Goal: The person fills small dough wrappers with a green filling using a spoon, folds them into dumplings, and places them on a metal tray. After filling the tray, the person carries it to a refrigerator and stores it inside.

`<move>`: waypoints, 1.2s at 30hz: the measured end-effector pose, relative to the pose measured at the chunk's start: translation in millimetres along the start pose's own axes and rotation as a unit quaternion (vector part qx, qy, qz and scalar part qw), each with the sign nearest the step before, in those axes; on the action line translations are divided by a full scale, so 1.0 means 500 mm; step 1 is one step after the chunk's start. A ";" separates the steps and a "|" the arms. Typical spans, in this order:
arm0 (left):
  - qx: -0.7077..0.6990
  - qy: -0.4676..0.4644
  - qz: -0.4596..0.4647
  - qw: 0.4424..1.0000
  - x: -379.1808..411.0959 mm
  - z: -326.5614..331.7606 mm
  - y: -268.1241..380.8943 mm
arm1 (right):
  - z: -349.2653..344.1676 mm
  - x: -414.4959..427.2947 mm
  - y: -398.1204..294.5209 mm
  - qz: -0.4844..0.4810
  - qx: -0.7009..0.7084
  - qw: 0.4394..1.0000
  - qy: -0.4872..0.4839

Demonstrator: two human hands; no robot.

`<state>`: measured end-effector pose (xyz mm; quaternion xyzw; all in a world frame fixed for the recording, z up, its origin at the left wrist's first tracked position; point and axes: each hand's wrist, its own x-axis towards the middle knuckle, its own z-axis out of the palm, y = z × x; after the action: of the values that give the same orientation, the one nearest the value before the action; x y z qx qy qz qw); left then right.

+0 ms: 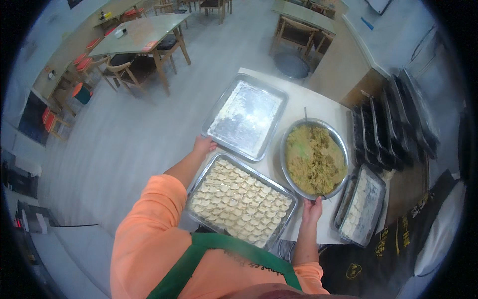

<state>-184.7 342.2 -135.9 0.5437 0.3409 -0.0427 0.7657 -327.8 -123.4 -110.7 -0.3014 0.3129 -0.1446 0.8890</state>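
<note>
My left hand (204, 145) grips the near left corner of a rectangular metal tray (281, 98) dusted with white flour. At the near rim of a large round metal bowl (282, 175), my right hand (313, 210) has hold of the edge. Minced filling (313, 160), yellow-brown with green patches, heaps inside the bowl, and a thin metal handle (305, 113) rises from its far side. Close to my body lies a second metal tray (292, 209), covered with rows of folded dumplings (239, 198).
These stand on a white table (298, 93). To the right are a smaller tray (373, 220) with a few dumplings and a rack of dark trays (392, 119). A black printed cloth (373, 258) hangs near right. Dining tables (138, 33) and chairs (134, 71) stand beyond.
</note>
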 end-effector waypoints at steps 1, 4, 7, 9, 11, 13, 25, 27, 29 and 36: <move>0.002 0.000 0.007 1.000 0.005 0.007 -0.003 | 0.007 0.005 0.002 -0.003 -0.001 1.000 -0.004; 0.016 0.037 0.011 0.999 0.016 0.021 -0.010 | 0.028 0.033 0.006 -0.012 0.003 1.000 -0.020; 0.013 0.026 0.017 0.999 0.029 0.026 -0.005 | 0.059 0.085 0.017 -0.012 0.021 0.999 -0.025; 0.029 0.035 0.017 0.999 0.017 0.076 0.021 | 0.073 0.118 0.018 -0.023 0.035 0.999 0.002; 0.052 0.046 0.017 0.997 0.027 0.105 0.027 | 0.077 0.154 0.024 -0.017 0.035 0.999 -0.012; 0.079 0.049 0.019 0.995 0.060 0.117 0.006 | 0.080 0.186 0.032 -0.011 0.003 1.000 0.005; 0.213 -0.060 -0.072 0.973 0.180 0.039 -0.075 | -0.045 0.069 -0.117 -0.009 -0.199 0.975 0.097; 0.256 -0.014 0.049 0.965 0.050 0.087 -0.038 | -0.125 0.028 -0.160 -0.091 -0.199 0.957 0.189; 0.291 -0.085 0.176 0.937 -0.034 0.079 -0.027 | -0.216 -0.006 -0.224 -0.144 -0.244 0.912 0.299; 0.291 -0.324 0.200 0.878 -0.276 0.229 -0.110 | -0.284 -0.053 -0.307 -0.194 -0.141 0.912 0.334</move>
<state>-259.5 178.9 -81.6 0.7545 -0.0694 -0.1598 0.6328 -449.8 -294.0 -90.3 -0.4122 0.5439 -0.3604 0.6359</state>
